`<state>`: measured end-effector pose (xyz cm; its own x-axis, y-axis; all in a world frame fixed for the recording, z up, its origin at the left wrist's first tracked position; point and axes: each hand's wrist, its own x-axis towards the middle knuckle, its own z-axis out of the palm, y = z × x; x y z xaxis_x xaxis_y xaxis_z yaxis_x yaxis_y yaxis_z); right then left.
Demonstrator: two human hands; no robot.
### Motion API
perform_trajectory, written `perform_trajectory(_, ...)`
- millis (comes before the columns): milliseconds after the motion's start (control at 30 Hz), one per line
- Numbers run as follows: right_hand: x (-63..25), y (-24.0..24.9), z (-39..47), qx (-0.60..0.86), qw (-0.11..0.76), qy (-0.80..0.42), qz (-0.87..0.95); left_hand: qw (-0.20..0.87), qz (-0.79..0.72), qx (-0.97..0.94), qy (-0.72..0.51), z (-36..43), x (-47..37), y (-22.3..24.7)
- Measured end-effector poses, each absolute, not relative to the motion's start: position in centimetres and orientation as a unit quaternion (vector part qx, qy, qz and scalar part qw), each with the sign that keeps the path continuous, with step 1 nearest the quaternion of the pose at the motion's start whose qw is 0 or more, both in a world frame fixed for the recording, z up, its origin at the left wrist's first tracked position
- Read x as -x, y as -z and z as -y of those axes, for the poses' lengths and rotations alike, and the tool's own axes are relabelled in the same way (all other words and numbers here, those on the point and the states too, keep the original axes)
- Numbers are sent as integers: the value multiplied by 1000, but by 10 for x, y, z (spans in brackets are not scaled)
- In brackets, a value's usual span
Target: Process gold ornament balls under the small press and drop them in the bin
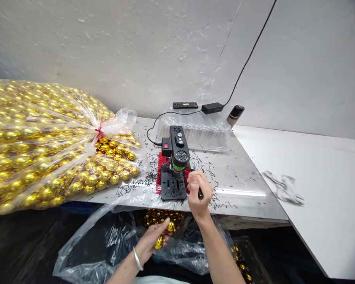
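Note:
My left hand (154,236), with a silver bangle at its wrist, is closed around shiny gold balls. One gold ball (159,242) shows below the fingers and another gold ball (171,226) sits at the fingertips. My right hand (200,193) is wrapped round a lever handle (200,194), whose black end sticks out of the fist. This lever belongs to a small black bench machine (180,146) with round vents, buttons and a red switch. Under its head lies a slotted black base plate (173,189) on a red mat (159,177).
Left stands a big clear bag (47,150) of gold balls, tied with red string. Clear plastic trays (195,132) carry a power adapter (212,108). Black shavings litter the metal table (242,177). An open plastic bag (85,252) hangs below the edge. White gloves (285,187) lie right.

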<state>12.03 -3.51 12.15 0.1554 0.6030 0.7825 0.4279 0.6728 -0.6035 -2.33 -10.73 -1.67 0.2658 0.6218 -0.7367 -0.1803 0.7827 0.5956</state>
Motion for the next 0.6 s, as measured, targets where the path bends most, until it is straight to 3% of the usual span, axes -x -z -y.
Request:
perform_trajectory(167, -122, -120, 37, 410, 632, -69, 654, 785, -547, 19, -290, 115, 27, 24)
perform_trajectory(333, -123, -116, 37, 408, 633, -63, 655, 806, -435, -81, -394, 98, 39, -31)
perform_trajectory(433, -123, -114, 37, 408, 631, -57, 658, 762, -429, -173, -454, 71, 41, -57)
perform_trajectory(600, -124, -119, 36, 410, 621, -57, 666, 668, -489, -249, -502, 19, 31, -57)
